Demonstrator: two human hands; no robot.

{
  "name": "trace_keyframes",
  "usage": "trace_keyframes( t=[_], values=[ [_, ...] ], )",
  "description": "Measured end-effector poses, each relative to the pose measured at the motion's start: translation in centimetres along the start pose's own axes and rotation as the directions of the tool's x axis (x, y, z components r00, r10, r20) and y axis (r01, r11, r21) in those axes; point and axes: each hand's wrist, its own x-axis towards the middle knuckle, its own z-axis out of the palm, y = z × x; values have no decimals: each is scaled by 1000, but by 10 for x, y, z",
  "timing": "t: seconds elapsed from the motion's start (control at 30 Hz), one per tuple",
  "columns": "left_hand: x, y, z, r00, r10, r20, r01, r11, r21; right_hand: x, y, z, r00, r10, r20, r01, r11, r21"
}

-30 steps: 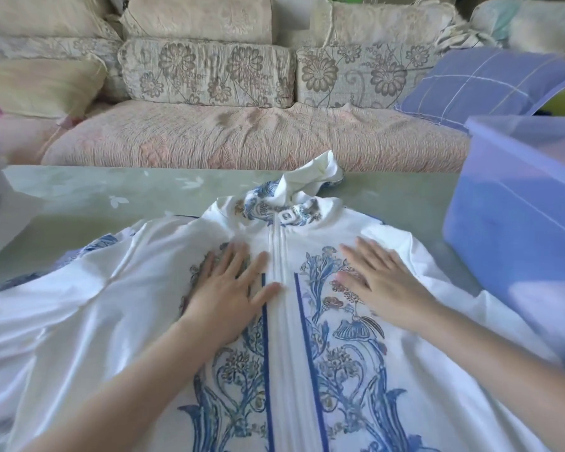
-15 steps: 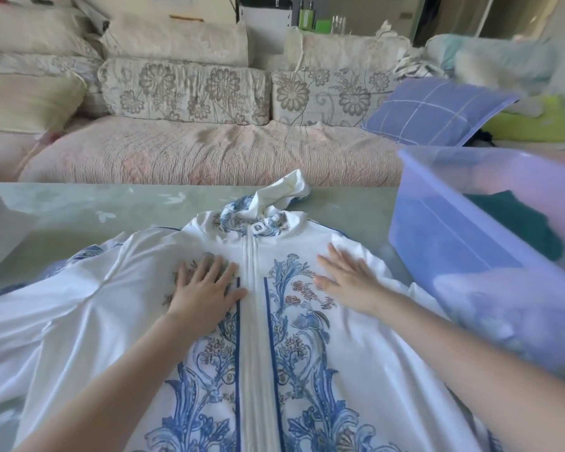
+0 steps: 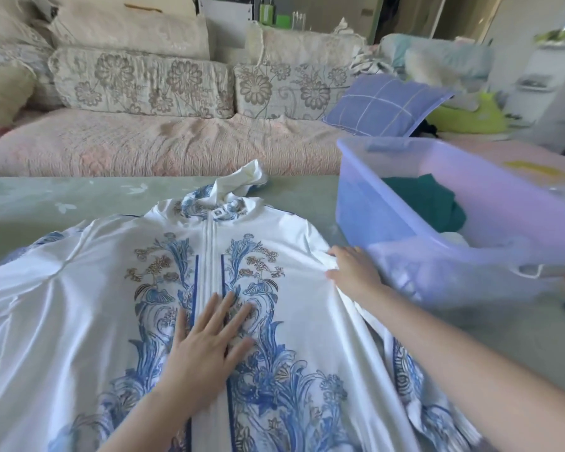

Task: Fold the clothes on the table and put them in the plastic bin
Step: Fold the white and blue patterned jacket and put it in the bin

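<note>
Both of your hands are on the white jacket (image 3: 95, 305), which is lying front-up across the green table (image 3: 62, 197) with its collar toward the sofa (image 3: 177, 148). At the left, one sleeve is running off the frame edge. Your left hand (image 3: 206, 340) is lying flat, fingers straight and spread, pressing across the zipper (image 3: 209, 256). Half a second ago it was sitting higher on the chest, left of the zipper. Your right hand (image 3: 353, 272) is no longer resting on the chest print. It is now sitting at the jacket's right shoulder seam, where the cloth is bunching by the thumb, and whether it is pinching or only pressing cannot be told. Just beside it, the purple plastic bin (image 3: 372, 207) is standing on the table, holding a dark green garment (image 3: 434, 197).
</note>
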Motion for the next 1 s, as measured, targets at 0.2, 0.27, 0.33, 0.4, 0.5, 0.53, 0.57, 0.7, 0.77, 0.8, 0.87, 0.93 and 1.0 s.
trace_keyframes(
  t=[0.2, 0.27, 0.33, 0.4, 0.5, 0.53, 0.57, 0.7, 0.77, 0.8, 0.87, 0.93, 1.0],
  values=[
    [22, -9, -3, 1000, -24, -11, 24, 999, 25, 5, -4, 12, 995, -22, -98, 4, 983, -184],
    [22, -10, -2, 1000, -12, -7, 12, 999, 47, 5, -6, 10, 993, -42, -107, 20, 980, -196],
    [20, -7, -5, 1000, -4, 23, 3, 999, 44, 0, -18, 2, 987, -134, -83, 123, 984, -131],
    [20, -7, -15, 998, -22, 55, 20, 999, 49, -15, -39, -4, 964, -263, -29, 263, 965, -1],
    [23, -30, -33, 990, -108, -86, 122, 977, 177, -51, -63, 8, 934, -312, 175, 285, 944, 165],
    [24, -44, -38, 976, -168, -140, 192, 965, 178, -60, -64, 16, 936, -275, 220, 246, 957, 151],
    [22, -59, -41, 958, -234, -163, 262, 949, 175, -66, -61, 24, 947, -231, 224, 208, 971, 120],
    [6, -98, -36, 941, -308, -142, 333, 917, 218, -63, -44, 35, 972, -149, 182, 125, 983, 135],
    [2, -98, -34, 942, -303, -147, 326, 929, 176, -61, -42, 35, 975, -125, 181, 98, 984, 151],
    [3, -96, -35, 941, -308, -140, 330, 928, 172, -61, -42, 33, 975, -113, 193, 85, 985, 149],
    [7, -86, -44, 944, -316, -92, 327, 929, 175, -57, -45, 28, 970, -108, 218, 75, 986, 151],
    [12, -64, -52, 956, -290, -50, 294, 946, 135, -38, -44, 24, 992, -105, 65, 94, 984, 152],
    [24, -34, -54, 966, -252, -55, 254, 966, 42, -5, -41, 16, 992, -26, -125, 64, 949, 310]
  ],
)
